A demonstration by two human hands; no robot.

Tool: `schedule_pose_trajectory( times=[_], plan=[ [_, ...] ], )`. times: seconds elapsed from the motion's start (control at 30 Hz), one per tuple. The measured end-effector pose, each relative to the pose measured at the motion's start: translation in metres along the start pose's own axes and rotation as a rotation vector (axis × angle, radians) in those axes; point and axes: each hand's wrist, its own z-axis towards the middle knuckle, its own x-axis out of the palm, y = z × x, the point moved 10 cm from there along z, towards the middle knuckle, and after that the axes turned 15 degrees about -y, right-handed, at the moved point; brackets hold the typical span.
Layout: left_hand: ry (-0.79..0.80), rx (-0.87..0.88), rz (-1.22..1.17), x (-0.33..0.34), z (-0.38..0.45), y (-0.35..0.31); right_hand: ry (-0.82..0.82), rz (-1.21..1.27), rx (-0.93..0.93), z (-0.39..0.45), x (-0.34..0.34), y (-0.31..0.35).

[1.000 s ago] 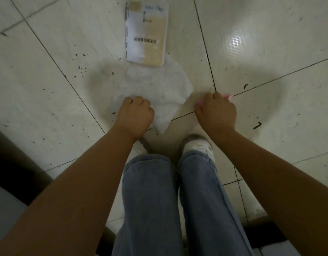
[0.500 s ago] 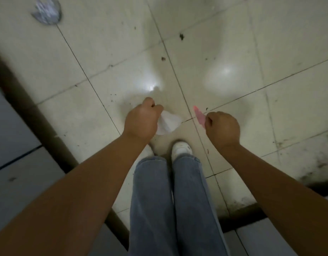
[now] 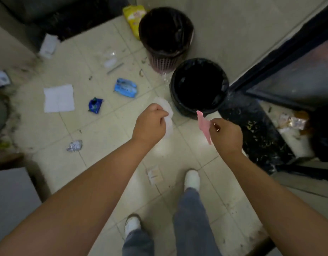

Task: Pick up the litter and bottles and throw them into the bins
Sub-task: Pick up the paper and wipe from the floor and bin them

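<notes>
Pink scrap (image 3: 203,124) in our right hand (image 3: 225,134), white tissue (image 3: 167,115) in our left hand (image 3: 150,124) — we're now nearing the black bin (image 3: 199,87), ready to drop.

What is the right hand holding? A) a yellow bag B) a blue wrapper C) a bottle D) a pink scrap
D: the right hand pinches a pink scrap near the black bin, while the blue wrapper lies on the floor and the yellow bag sits beside the pink bin.
</notes>
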Motion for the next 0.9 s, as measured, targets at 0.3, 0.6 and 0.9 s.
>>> schedule_pose_trajectory(
  times=[0.3, 0.6, 0.9],
  plan=[
    [-0.133, -0.209, -0.072, 0.124, 0.153, -0.061, 0.076, 0.005, -0.121, 0.172, 0.049, -0.072],
    [0.248, -0.353, 0.183, 0.253, 0.165, 0.011, 0.608, -0.132, 0.041, 0.18, 0.173, -0.134],
    [0.425, -0.229, 0.332, 0.26, 0.166, 0.026, 0.742, -0.094, 0.025, 0.16, 0.186, -0.13]
  ],
)
